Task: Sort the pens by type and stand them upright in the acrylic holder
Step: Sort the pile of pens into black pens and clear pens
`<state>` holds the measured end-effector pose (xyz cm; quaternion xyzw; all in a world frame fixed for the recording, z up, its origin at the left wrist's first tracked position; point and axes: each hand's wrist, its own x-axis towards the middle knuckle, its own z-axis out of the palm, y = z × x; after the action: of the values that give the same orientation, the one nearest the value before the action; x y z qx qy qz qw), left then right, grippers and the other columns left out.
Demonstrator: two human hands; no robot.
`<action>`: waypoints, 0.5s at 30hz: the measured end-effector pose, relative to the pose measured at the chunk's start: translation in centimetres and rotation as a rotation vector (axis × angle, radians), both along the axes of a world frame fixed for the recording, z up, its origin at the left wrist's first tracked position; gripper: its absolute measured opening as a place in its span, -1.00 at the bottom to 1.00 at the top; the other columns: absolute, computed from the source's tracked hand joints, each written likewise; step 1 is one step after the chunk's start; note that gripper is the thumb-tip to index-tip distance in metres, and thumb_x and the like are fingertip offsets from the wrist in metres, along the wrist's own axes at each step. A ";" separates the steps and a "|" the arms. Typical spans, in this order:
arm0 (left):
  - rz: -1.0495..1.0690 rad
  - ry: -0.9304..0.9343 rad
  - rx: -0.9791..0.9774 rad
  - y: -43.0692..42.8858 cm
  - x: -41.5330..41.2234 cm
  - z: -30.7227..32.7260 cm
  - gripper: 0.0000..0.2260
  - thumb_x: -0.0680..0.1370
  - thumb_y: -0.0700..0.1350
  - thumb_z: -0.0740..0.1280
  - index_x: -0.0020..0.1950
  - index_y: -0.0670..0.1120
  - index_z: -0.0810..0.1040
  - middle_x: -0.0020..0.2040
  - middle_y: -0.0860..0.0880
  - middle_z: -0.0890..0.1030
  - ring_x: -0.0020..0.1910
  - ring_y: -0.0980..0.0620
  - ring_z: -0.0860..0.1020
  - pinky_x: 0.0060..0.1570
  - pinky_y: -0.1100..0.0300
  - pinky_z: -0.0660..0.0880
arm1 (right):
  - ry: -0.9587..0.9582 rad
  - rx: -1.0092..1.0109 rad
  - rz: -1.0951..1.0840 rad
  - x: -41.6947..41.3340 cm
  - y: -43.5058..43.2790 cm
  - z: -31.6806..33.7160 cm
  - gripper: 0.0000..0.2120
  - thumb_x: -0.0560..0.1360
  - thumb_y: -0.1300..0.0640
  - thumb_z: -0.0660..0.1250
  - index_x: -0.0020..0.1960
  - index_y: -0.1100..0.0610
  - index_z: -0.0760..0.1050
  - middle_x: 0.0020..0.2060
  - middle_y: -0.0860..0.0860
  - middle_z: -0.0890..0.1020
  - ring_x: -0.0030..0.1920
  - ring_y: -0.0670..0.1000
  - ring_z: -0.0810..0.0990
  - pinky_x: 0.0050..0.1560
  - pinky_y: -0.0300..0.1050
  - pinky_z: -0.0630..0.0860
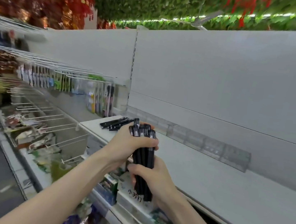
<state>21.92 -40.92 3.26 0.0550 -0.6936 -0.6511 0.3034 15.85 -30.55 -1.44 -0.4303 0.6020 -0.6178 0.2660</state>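
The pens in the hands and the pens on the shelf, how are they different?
The held bundle of pens stands nearly upright, gripped by the left hand and right hand. The loose pens lie flat on the white shelf, untouched. The held bundle looks bigger. Both are black.

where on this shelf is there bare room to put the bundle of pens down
The white shelf is bare to the right of both hands, between the acrylic holder at the back and the front edge. The left end is taken by loose black pens. Below the edge, boxed goods crowd the lower tier.
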 end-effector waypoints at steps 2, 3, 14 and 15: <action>0.032 -0.007 -0.044 -3.2 -0.6 0.3 -0.79 0.37 -0.32 0.48 -0.06 -0.28 0.55 -0.26 -0.14 0.64 -0.21 -0.08 0.66 -0.23 0.12 0.55 | 0.016 -0.006 -0.033 -0.5 -3.3 0.3 -0.85 0.43 0.33 0.36 -0.23 0.22 0.40 -0.47 0.11 0.47 -0.48 0.03 0.44 -0.43 -0.12 0.41; 0.054 -0.003 -0.049 -4.7 -1.0 0.5 -0.78 0.38 -0.30 0.49 -0.04 -0.29 0.54 -0.26 -0.13 0.64 -0.22 -0.06 0.66 -0.25 0.16 0.55 | 0.030 -0.009 -0.042 -0.8 -5.0 0.4 -0.85 0.43 0.33 0.36 -0.22 0.23 0.40 -0.46 0.13 0.47 -0.47 0.05 0.43 -0.43 -0.11 0.42; -0.043 -0.238 -0.392 -20.6 -8.2 1.4 -0.77 0.57 0.05 0.28 0.07 -0.09 0.54 -0.04 0.00 0.67 -0.07 0.13 0.62 -0.10 0.32 0.52 | 0.039 0.055 -0.101 -8.7 -18.5 2.3 -0.86 0.49 0.35 0.31 0.00 0.24 0.38 -0.41 0.07 0.49 -0.46 0.00 0.49 -0.38 -0.10 0.51; -0.077 -0.264 -0.445 -21.7 -8.8 1.7 -0.76 0.57 0.06 0.27 0.08 -0.09 0.55 -0.04 0.01 0.67 -0.09 0.14 0.62 -0.11 0.34 0.51 | 0.032 0.070 -0.096 -9.1 -19.1 2.6 -0.78 0.50 0.35 0.31 0.08 0.23 0.34 -0.38 0.08 0.49 -0.45 0.02 0.50 -0.39 -0.09 0.54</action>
<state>13.12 -62.60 4.92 0.0450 -0.8549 -0.4806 0.1900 6.79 -49.64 1.11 -0.4011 0.6476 -0.6013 0.2411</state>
